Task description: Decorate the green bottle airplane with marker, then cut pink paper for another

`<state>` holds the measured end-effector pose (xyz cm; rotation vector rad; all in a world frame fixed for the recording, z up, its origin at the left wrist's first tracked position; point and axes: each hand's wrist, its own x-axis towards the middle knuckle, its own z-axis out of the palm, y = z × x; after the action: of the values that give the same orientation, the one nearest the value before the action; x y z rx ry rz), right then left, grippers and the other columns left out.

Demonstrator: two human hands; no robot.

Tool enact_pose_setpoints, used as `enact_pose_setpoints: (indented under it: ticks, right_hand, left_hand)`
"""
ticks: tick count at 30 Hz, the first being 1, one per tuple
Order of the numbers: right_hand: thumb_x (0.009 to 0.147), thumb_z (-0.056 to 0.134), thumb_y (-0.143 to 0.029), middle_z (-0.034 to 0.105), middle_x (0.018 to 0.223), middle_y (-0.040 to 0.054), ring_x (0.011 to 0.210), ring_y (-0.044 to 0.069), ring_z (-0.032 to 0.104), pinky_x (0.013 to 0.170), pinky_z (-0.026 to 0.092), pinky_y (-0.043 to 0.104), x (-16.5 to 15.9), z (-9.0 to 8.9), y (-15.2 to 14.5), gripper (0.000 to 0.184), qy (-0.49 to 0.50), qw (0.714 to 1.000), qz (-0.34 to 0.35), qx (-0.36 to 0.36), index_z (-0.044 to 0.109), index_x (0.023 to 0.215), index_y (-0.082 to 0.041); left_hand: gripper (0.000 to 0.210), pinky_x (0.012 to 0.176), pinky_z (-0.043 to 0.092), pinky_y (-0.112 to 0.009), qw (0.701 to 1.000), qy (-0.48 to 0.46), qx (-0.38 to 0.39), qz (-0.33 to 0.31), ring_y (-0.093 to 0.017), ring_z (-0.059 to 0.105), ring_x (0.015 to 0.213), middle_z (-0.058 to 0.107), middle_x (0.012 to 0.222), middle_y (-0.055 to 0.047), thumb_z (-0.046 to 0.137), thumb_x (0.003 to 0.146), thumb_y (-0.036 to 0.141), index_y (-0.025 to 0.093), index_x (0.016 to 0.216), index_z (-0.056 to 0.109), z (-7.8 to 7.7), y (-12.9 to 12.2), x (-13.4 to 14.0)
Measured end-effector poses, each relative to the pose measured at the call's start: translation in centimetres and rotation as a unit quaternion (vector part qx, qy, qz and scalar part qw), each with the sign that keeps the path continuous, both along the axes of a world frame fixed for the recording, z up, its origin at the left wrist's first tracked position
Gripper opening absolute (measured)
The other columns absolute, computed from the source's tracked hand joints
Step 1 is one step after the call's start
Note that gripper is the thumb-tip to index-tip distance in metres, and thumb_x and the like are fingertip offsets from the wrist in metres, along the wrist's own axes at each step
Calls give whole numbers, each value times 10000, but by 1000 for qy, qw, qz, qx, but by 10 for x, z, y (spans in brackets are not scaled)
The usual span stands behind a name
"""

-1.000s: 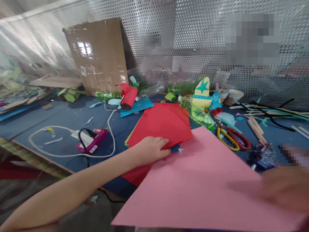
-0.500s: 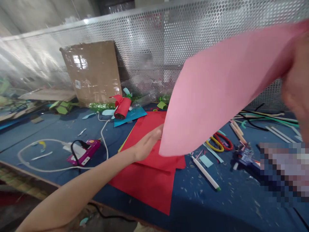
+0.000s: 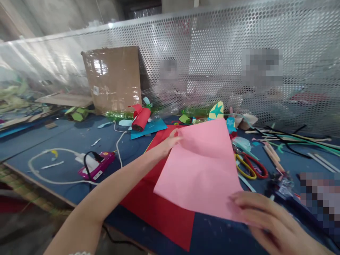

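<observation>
A pink sheet of paper point(image 3: 202, 170) is held between both hands above red sheets point(image 3: 159, 219) on the blue table. My left hand point(image 3: 172, 140) pinches its far left edge, the fingertips partly hidden. At the near right corner, my right hand point(image 3: 262, 216) grips the sheet between thumb and fingers. The paper bends slightly across its middle. Scissors with one yellow and one red handle point(image 3: 252, 167) lie just right of the sheet.
A purple power strip point(image 3: 99, 166) with a white cable lies at left. Behind it leans a cardboard sheet point(image 3: 114, 78) against a perforated metal screen point(image 3: 212, 46). A red paper-wrapped tube point(image 3: 142, 118) rests on blue paper. A glue gun point(image 3: 289, 198) is at right.
The pink sheet has come down from the raised right side to lie low over the red sheets. My right hand has lowered with it; my left hand now holds its edge.
</observation>
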<state>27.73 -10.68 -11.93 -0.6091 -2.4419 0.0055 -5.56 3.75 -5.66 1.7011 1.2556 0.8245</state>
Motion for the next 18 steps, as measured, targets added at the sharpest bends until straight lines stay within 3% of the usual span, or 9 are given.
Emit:
enact_pose_setpoints:
  ticks: [2, 4, 8, 11, 12, 13, 15, 16, 18]
  right_hand:
    - [881, 477, -75, 757, 1060, 49, 980, 163, 724, 852, 596, 243, -33, 35, 12, 298, 12, 1000, 8, 15, 654, 1068, -227]
    - [897, 469, -93, 771, 1051, 39, 959, 150, 733, 835, 600, 224, -51, 51, 16, 284, 3, 1000, 18, -6, 675, 1046, -219]
    - [923, 479, -97, 774, 1057, 59, 981, 138, 728, 883, 575, 214, -52, 49, 16, 286, -36, 997, 42, -53, 709, 1063, -192]
    - [954, 436, -107, 774, 1050, 82, 989, 138, 726, 925, 551, 221, -44, 44, 16, 304, -27, 997, 23, -64, 722, 1046, -155]
    - [961, 419, -109, 774, 1050, 83, 985, 139, 728, 933, 547, 226, -42, 43, 16, 318, -28, 998, 12, -59, 722, 1050, -144]
    - [966, 407, -109, 773, 1056, 85, 985, 143, 729, 936, 544, 231, -40, 43, 15, 328, -33, 998, 4, -51, 721, 1056, -134]
    - [966, 396, -103, 760, 1098, 87, 1013, 154, 720, 945, 537, 239, -39, 41, 12, 339, -61, 998, 4, -33, 711, 1092, -118]
    - [964, 390, -94, 745, 1141, 87, 1052, 159, 704, 958, 529, 246, -39, 40, 11, 351, -82, 996, 11, -31, 698, 1132, -116]
    - [964, 363, -75, 695, 1245, 82, 1171, 161, 636, 1008, 494, 261, -39, 36, 7, 396, -114, 992, 31, -44, 651, 1231, -128]
  left_hand:
    - [318, 805, 558, -405, 1000, 14, 8, 26, -216, 637, 966, 602, 1181, -87, 599, 951, 337, 158, 1211, 567, -10, 1, -1]
    - [298, 777, 565, -385, 998, 35, 25, 39, -202, 651, 923, 625, 1124, -81, 574, 964, 297, 158, 1227, 557, -16, 0, -1]
    - [468, 866, 529, -413, 988, 97, 97, 64, -218, 622, 1052, 598, 1197, -117, 487, 939, 140, 215, 1394, 406, -19, -10, -3]
    - [555, 1086, 301, -576, 971, 149, 176, 69, -343, 262, 1404, 344, 1460, -196, 586, 866, 192, 164, 1392, 410, -12, -35, -2]
    - [487, 1116, 222, -597, 966, 161, 197, 51, -353, 196, 1427, 315, 1474, -201, 577, 869, 210, 144, 1341, 473, -9, -47, 0]
    - [397, 1125, 213, -586, 963, 169, 209, 19, -340, 263, 1401, 380, 1432, -187, 571, 880, 243, 147, 1264, 547, -6, -60, 2]
    - [269, 1075, 374, -465, 958, 172, 217, -80, -258, 536, 1186, 610, 1165, -105, 626, 854, 356, 186, 1060, 661, -1, -88, 8]
    - [304, 1043, 424, -409, 951, 172, 216, -136, -237, 582, 1127, 647, 1115, -90, 652, 841, 425, 185, 1027, 674, 0, -101, 11]
    - [591, 1010, 465, -434, 920, 222, 228, -227, -296, 548, 1200, 607, 1252, -167, 671, 803, 551, 128, 1212, 612, -3, -122, 17]
